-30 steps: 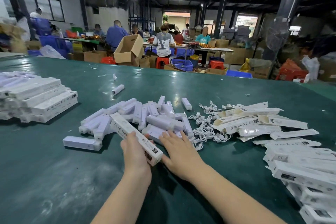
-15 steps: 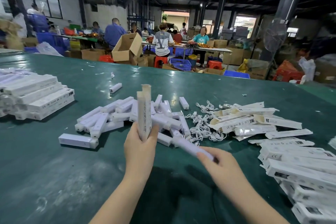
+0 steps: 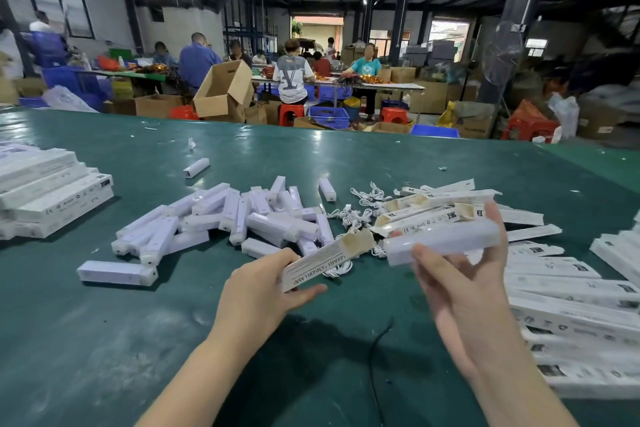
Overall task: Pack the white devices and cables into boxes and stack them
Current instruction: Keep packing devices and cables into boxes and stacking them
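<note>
Box [image 3: 327, 262] tipped from upright to slanted since half second ago, gripped by left hand [image 3: 258, 291] at frame centre, open end toward device [image 3: 441, 242], held in right hand [image 3: 460, 291] fingers, centre right, above green table [image 3: 104, 340].

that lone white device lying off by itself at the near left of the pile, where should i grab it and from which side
Take the lone white device across its long sides near the middle, coming straight down from above. It lies flat on the green table, apart from the pile, so both long edges are free.
</note>
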